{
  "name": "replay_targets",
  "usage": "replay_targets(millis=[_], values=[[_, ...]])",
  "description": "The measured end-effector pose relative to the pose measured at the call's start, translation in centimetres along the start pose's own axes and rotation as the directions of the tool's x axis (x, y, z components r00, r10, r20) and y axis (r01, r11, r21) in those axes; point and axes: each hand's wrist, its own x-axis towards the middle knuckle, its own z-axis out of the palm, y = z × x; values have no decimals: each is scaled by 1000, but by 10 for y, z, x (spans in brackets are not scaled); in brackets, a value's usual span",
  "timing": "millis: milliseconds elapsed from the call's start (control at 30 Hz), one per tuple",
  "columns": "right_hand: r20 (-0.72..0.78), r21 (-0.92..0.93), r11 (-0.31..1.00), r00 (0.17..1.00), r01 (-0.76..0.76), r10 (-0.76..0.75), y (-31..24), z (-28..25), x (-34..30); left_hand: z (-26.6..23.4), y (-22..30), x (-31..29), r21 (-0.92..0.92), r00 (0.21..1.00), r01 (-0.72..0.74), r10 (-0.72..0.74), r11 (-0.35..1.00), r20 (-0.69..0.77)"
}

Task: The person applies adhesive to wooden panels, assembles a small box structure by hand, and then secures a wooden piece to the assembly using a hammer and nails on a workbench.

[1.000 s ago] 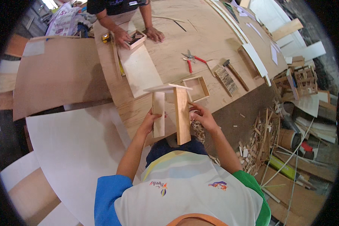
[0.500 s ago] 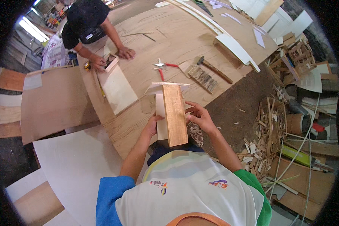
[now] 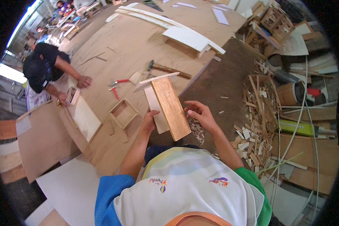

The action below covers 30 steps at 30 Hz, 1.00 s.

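Note:
My left hand (image 3: 150, 121) grips the pale side of a wooden assembly (image 3: 171, 109) in front of my body. The assembly has a long brown board on top, a whitish panel beneath and a flat crosspiece at its far end. Close by the brown board's right edge is my right hand (image 3: 200, 116), its fingers apart and loosely bent, with nothing visible in them. Whether a fingertip touches the edge I cannot tell. On the worktable (image 3: 101, 75) beyond lie a small open wooden box frame (image 3: 124, 113), red-handled pliers (image 3: 118, 83) and a hammer (image 3: 169, 70).
A person in black (image 3: 45, 67) leans over the table's left side, hands at a small box (image 3: 72, 95) on a pale board. Long white-topped strips (image 3: 188, 39) lie at the far side. Wood offcuts (image 3: 252, 143) are heaped on the floor at right, beside several loose boards.
My view has swung to the right, so the table and the other person sit farther left. The assembly has tilted, its near end shifting right. The box frame now shows.

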Motion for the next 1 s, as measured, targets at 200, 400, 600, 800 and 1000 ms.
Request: replay_targets(millis=[200, 400, 600, 800, 1000], values=[[-280, -74, 996, 958, 48, -67, 9, -87, -11, 84, -14, 50, 84, 969, 176, -188, 981, 160], [-408, -55, 998, 913, -24, -1, -9, -156, 10, 140, -20, 122, 237, 895, 292, -352, 926, 274], [-484, -75, 993, 874, -89, 42, -12, -238, 52, 197, -39, 222, 257, 873, 310, -381, 915, 303], [-537, -232, 969, 842, -89, -52, -39, -326, 108, 293, -20, 305, 288, 916, 234, -310, 928, 253], [-552, -119, 993, 830, 16, -79, -59, -398, 155, 355, -11, 385, 379, 925, 225, -319, 898, 207]])
